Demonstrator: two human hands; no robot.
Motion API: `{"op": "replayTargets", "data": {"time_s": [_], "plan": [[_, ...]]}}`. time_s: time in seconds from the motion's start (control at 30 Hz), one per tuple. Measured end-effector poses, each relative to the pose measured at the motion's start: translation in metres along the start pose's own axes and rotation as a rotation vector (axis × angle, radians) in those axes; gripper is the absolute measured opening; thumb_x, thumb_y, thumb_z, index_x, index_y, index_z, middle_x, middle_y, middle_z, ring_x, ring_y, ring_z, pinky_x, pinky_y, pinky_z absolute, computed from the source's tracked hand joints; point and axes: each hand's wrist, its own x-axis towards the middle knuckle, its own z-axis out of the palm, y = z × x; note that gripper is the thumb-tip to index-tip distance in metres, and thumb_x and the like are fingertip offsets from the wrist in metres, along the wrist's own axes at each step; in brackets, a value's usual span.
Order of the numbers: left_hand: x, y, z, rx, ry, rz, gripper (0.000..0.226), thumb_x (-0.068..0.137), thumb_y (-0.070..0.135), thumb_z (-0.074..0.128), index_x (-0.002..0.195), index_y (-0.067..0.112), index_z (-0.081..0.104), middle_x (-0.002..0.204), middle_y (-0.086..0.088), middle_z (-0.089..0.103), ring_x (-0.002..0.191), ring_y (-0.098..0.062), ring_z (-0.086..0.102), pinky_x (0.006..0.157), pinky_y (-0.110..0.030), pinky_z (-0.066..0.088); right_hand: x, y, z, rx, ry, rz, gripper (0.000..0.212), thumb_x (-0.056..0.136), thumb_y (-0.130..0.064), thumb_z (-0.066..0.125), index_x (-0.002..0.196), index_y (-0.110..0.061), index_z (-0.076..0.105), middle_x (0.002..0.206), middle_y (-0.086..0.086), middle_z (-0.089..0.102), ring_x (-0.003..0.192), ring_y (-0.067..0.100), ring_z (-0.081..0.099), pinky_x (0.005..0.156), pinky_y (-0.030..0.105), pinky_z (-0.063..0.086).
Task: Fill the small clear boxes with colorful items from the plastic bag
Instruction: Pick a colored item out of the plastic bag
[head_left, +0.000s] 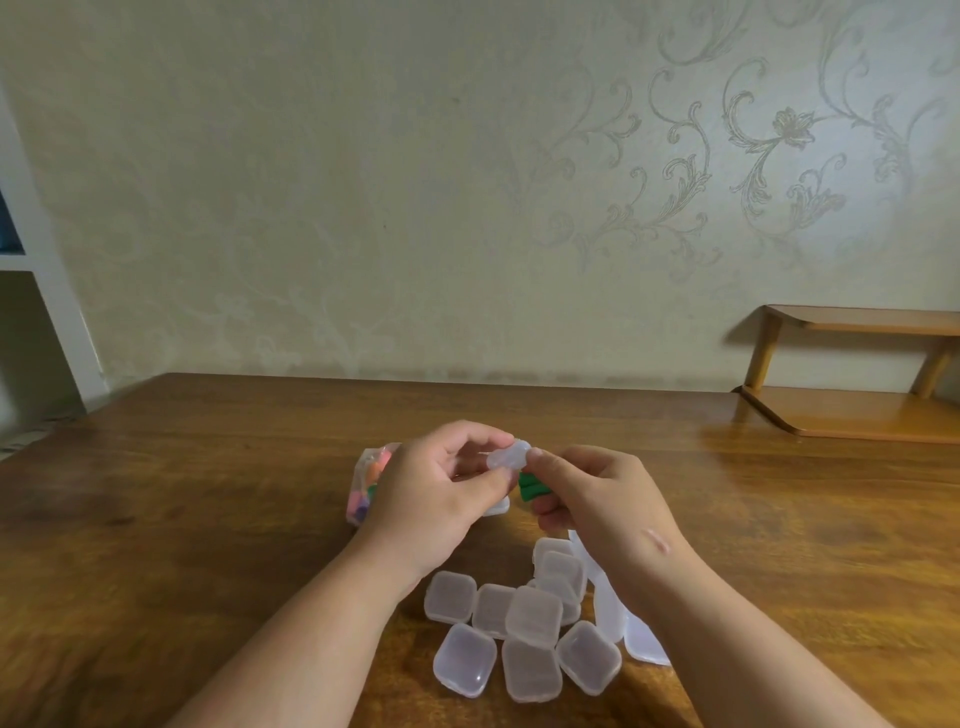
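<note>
**A:** Centre of the frame, both hands are up over the table. The left hand has its fingers curled round one small clear box, gripping it between thumb and fingertips.

**B:** And the right hand is doing double duty. Its thumb tip presses on that box's edge, and its fingers are tucked round a green piece just below.

**A:** I'd call this the loading step: box being prised open, green piece waiting to go in. It's too blurred to tell whether the lid has lifted.

**B:** The plastic bag sits left of centre, half hidden behind the left hand, with pink and orange bits showing through.

**A:** The pile of clear boxes lies low in the frame between the forearms. They all look closed and, as far as I can see, unfilled.

**B:** Next move, I reckon: the lid swings clear, the green piece drops in without slipping from those curled fingers, and the lid snaps down.

**A:** Tiny lid, slick plastic. That calls for a firm left-hand hold.
</note>
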Motion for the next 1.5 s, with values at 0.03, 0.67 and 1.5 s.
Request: {"op": "replayTargets", "data": {"time_s": [0.03, 0.67, 1.5], "plan": [[0.000, 0.000, 0.000, 0.034, 0.009, 0.010, 0.030, 0.086, 0.017, 0.074, 0.105, 0.039, 0.068, 0.101, 0.024, 0.069, 0.096, 0.015, 0.061, 0.071, -0.008, 0.053, 0.000, 0.000, 0.000, 0.006, -0.006, 0.000, 0.016, 0.092, -0.036, 0.064, 0.083, -0.026, 0.074, 0.073, -0.004, 0.074, 0.068, 0.007, 0.068, 0.062, 0.019, 0.056], [-0.003, 0.008, 0.000, 0.156, 0.188, 0.073, 0.038, 0.099, 0.013, 0.053, 0.126, 0.040, 0.056, 0.107, 0.020, 0.064, 0.082, -0.004, 0.065, 0.064, -0.030, 0.061, 0.001, -0.003, -0.005, 0.100, -0.006, 0.014, 0.013, 0.091, -0.016, 0.067, 0.082, -0.022, 0.075, 0.071, 0.000, 0.074, 0.059, 0.007, 0.065, 0.061, 0.021, 0.059], [-0.002, 0.014, 0.002, 0.388, 0.060, -0.020, 0.045, 0.082, 0.027, 0.079, 0.121, 0.039, 0.062, 0.122, 0.020, 0.063, 0.104, 0.006, 0.043, 0.062, 0.003, 0.028, 0.000, 0.008, -0.001, -0.288, 0.148, -0.416, 0.030, 0.086, -0.013, 0.071, 0.083, -0.041, 0.063, 0.084, -0.025, 0.065, 0.083, -0.011, 0.061, 0.067, 0.006, 0.049]]}}
